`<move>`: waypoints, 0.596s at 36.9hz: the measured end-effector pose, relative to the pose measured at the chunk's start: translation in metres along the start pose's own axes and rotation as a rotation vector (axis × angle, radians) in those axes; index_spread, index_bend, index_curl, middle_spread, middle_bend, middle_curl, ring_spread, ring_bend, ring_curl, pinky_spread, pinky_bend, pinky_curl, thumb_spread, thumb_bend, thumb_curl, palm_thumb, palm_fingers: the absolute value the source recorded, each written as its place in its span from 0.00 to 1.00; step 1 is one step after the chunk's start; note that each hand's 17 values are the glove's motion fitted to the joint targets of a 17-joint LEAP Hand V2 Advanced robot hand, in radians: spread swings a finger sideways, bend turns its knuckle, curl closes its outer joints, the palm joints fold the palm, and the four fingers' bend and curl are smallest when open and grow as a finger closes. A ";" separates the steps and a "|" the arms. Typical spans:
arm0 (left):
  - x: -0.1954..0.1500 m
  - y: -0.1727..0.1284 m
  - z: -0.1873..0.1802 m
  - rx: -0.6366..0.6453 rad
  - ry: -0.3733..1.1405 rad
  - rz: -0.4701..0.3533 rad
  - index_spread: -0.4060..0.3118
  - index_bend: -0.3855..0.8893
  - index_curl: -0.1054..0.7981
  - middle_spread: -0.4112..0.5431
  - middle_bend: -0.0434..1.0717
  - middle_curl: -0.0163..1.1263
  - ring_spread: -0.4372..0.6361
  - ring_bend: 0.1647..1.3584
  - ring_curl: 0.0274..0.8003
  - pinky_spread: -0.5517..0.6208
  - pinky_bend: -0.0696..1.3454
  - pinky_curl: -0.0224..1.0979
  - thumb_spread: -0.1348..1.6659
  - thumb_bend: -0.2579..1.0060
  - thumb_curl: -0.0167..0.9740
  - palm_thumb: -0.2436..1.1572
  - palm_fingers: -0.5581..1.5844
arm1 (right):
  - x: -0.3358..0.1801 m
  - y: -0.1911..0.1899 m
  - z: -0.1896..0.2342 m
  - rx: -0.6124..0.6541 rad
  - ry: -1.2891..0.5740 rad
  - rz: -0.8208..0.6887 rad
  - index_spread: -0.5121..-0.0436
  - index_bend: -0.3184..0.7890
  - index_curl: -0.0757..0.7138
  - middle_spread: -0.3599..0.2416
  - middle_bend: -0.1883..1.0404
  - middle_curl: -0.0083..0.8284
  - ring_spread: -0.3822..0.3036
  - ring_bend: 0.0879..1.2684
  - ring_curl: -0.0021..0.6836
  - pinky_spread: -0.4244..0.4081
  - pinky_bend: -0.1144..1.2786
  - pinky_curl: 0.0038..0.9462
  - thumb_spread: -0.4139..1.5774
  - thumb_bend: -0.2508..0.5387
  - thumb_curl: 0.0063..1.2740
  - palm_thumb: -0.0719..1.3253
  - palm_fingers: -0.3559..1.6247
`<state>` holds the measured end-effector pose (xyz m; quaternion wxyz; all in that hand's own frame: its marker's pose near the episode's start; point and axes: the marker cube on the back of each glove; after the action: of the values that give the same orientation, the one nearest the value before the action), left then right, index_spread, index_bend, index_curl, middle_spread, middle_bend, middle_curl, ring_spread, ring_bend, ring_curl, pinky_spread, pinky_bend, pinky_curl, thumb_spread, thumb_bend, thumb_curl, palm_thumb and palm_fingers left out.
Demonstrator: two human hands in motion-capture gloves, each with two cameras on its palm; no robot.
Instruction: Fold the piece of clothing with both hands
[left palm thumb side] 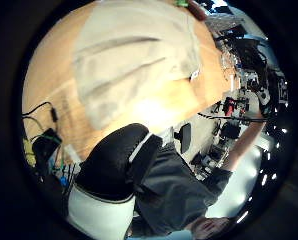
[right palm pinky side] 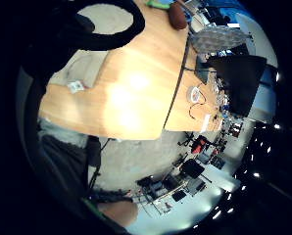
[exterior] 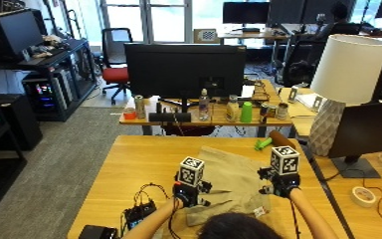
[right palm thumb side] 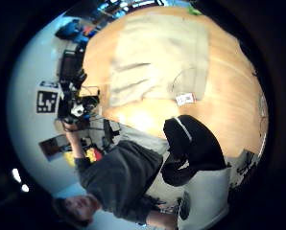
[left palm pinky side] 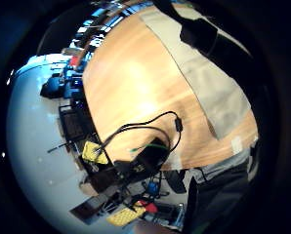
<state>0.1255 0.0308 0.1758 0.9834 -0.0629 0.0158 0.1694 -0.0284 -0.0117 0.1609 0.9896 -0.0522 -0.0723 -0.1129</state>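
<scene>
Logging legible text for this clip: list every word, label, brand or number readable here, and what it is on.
No text can be read.
White tag on the beige garment: print too small to read.
Bottles on the far desk: labels blurred.

The room is bright, with daylight coming through the windows (exterior: 158,20) at the back. In the palm views a white shine sits on the wooden counter (left palm pinky side: 135,87). Those views are round, with dark edges, and things bend near the rim. Close gloves look blurry. Shadows are soft.
</scene>
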 end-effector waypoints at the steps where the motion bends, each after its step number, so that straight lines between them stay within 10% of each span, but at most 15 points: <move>1: 0.001 -0.004 0.011 -0.013 0.010 0.004 0.47 0.39 0.42 0.62 0.16 0.21 0.72 0.36 0.28 0.81 0.45 0.33 0.64 0.18 0.25 0.26 0.34 | 0.000 -0.006 0.011 -0.016 0.004 0.002 0.32 0.36 0.32 0.46 0.31 0.39 0.53 0.36 0.44 0.72 0.52 0.37 0.82 0.47 0.17 0.48 0.37; 8: 0.005 -0.013 0.053 -0.012 0.015 -0.084 0.48 0.38 0.40 0.63 0.17 0.21 0.70 0.39 0.30 0.76 0.53 0.36 0.60 0.18 0.27 0.26 0.34 | -0.002 -0.034 0.080 -0.167 0.000 -0.017 0.32 0.36 0.30 0.46 0.31 0.40 0.51 0.37 0.46 0.73 0.55 0.39 0.78 0.43 0.19 0.52 0.35; 13: 0.034 0.029 0.055 -0.339 0.182 0.001 0.48 0.37 0.38 0.65 0.16 0.20 0.66 0.44 0.33 0.69 0.59 0.38 0.58 0.18 0.28 0.26 0.34 | -0.016 -0.025 0.101 -0.245 0.028 0.025 0.29 0.34 0.28 0.44 0.29 0.40 0.53 0.37 0.47 0.74 0.62 0.41 0.75 0.38 0.20 0.53 0.33; 18: 0.035 0.024 0.064 -0.120 0.050 0.139 0.48 0.37 0.35 0.62 0.21 0.21 0.55 0.48 0.35 0.55 0.63 0.39 0.56 0.20 0.30 0.29 0.39 | -0.028 -0.022 0.114 -0.200 0.057 0.069 0.24 0.37 0.27 0.42 0.29 0.39 0.54 0.40 0.48 0.72 0.67 0.42 0.72 0.36 0.21 0.56 0.35; 22: 0.014 -0.023 0.092 -0.005 -0.063 0.036 0.40 0.46 0.40 0.46 0.23 0.23 0.41 0.42 0.33 0.38 0.62 0.37 0.60 0.24 0.31 0.39 0.55 | -0.030 -0.028 0.121 -0.095 0.027 0.054 0.25 0.47 0.33 0.40 0.30 0.39 0.47 0.41 0.47 0.56 0.66 0.41 0.72 0.41 0.24 0.65 0.48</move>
<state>0.1476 0.0261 0.2687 0.9800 -0.0596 -0.0146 0.1891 -0.0794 -0.0183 0.2778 0.9896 -0.0994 -0.0518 -0.0899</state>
